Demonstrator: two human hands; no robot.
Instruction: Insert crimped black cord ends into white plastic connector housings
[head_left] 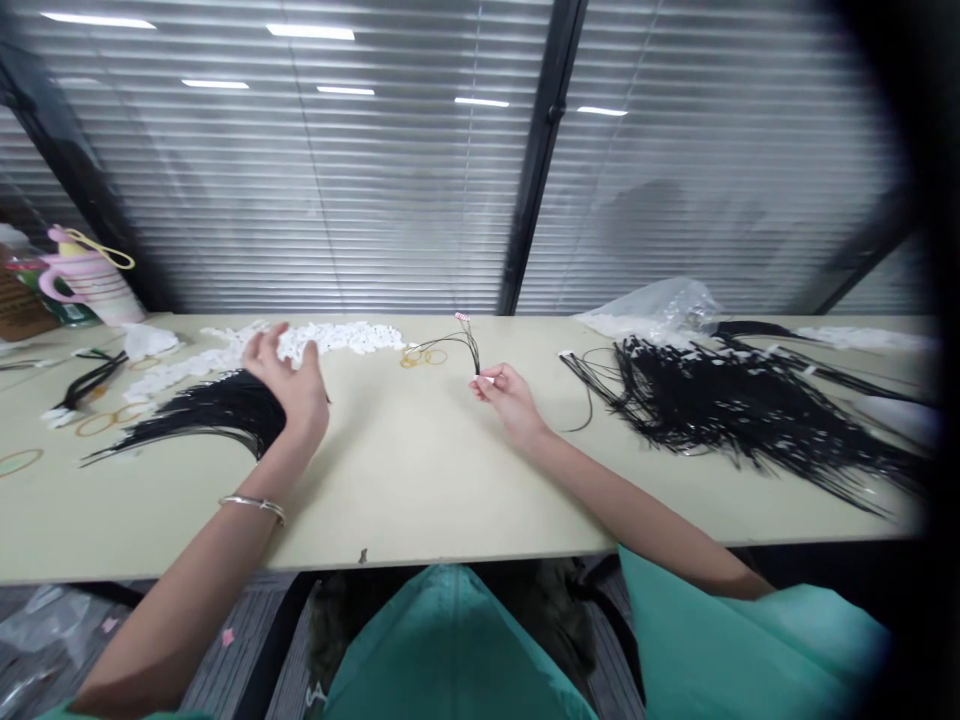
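My right hand (pixel 510 398) pinches a small bunch of thin black wires (pixel 474 348) near the middle of the table; the wires rise from the fingertips and end in a small white and red piece. My left hand (pixel 289 380) is raised with its fingers apart and nothing visible in it. Beside and partly behind its wrist lies a fanned pile of black wires (pixel 202 412). Just beyond that hand, white small parts (pixel 345 337) form a long heap. Yellow rubber bands (pixel 424 357) lie between the two hands.
A large tangle of black wires (pixel 697 400) covers the right side of the pale table (pixel 450 500), with a clear plastic bag (pixel 667 305) behind it. At the far left stand a pink and white cup (pixel 101 285) and bottles. Window blinds (pixel 390 200) rise behind the table.
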